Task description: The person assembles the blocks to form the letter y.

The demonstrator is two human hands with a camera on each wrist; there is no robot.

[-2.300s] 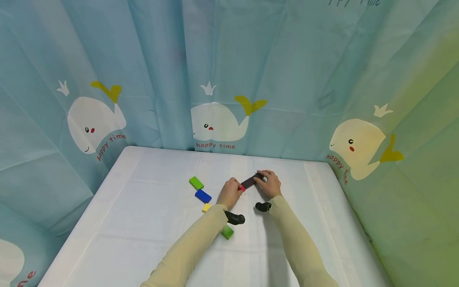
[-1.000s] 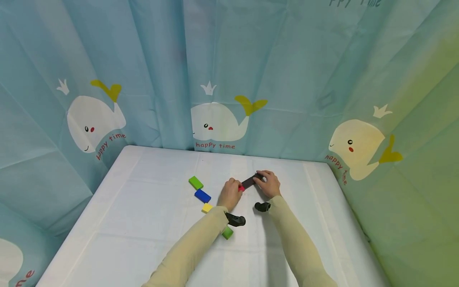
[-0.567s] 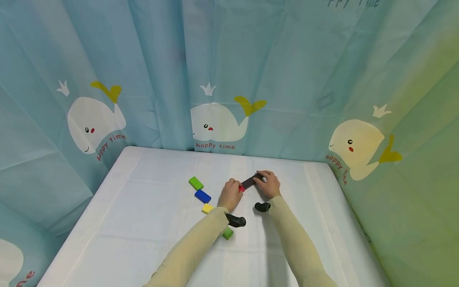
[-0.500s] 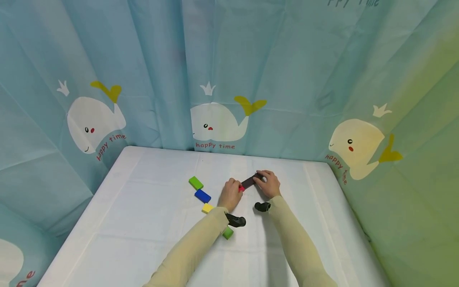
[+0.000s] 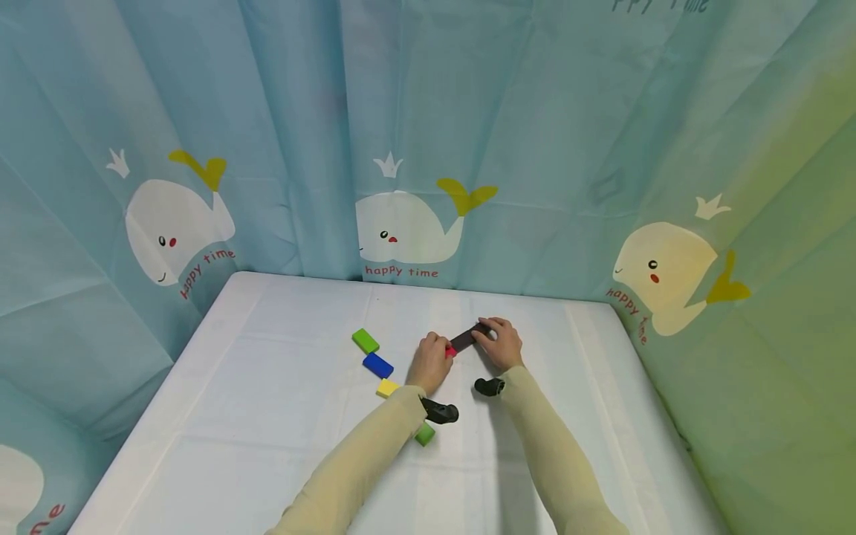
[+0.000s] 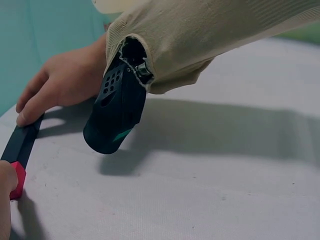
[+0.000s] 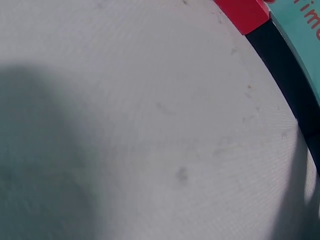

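Observation:
In the head view my left hand (image 5: 430,362) pinches a small red block (image 5: 451,351) between thumb and fingers. The red block sits end to end with a flat black bar (image 5: 464,342) that lies slanted on the table. My right hand (image 5: 504,345) grips the bar's far end, thumb on the near side and fingers over the other. From the left wrist, the red block (image 6: 20,180) shows against the black bar (image 6: 22,142), partly covered by my left fingers. The right wrist view has the red block (image 7: 245,12) and black bar (image 7: 280,60) at its upper right; no hand shows there.
Left of the hands lie a light green block (image 5: 365,341), a blue block (image 5: 379,365) and a yellow block (image 5: 386,388). Another green block (image 5: 424,434) is partly under my left sleeve. Whale-print curtains (image 5: 414,111) hang behind the white table (image 5: 267,416).

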